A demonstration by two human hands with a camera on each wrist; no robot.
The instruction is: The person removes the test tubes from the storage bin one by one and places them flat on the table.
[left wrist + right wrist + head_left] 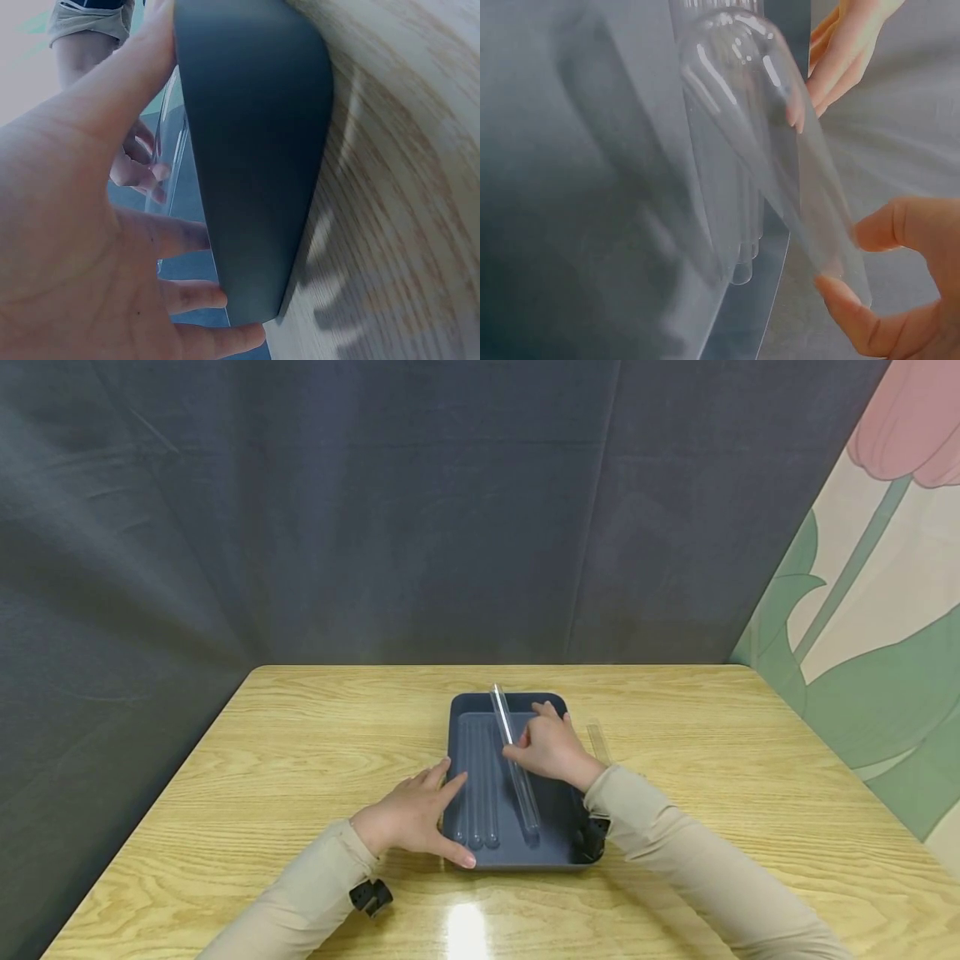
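A dark grey rectangular tray (555, 852) sits on the table. My right hand (551, 747) pinches a clear glass test tube (528, 806) between thumb and fingertip, above the tray. The tube slants, its rounded end low and toward me, its far end over the back rim. In the right wrist view, its rounded bottom (731, 45) shows above the tray floor, casting a shadow. Three more test tubes (477, 793) lie side by side along the tray's left half. My left hand (412, 814) is spread at the tray's left side, fingers touching the tray wall (255, 150).
Another clear tube (598, 743) lies on the wooden table (337, 735) just right of the tray, partly hidden by my right arm. A dark cloth (420, 527) hangs behind the table. A flower-patterned panel (862, 635) stands at the right.
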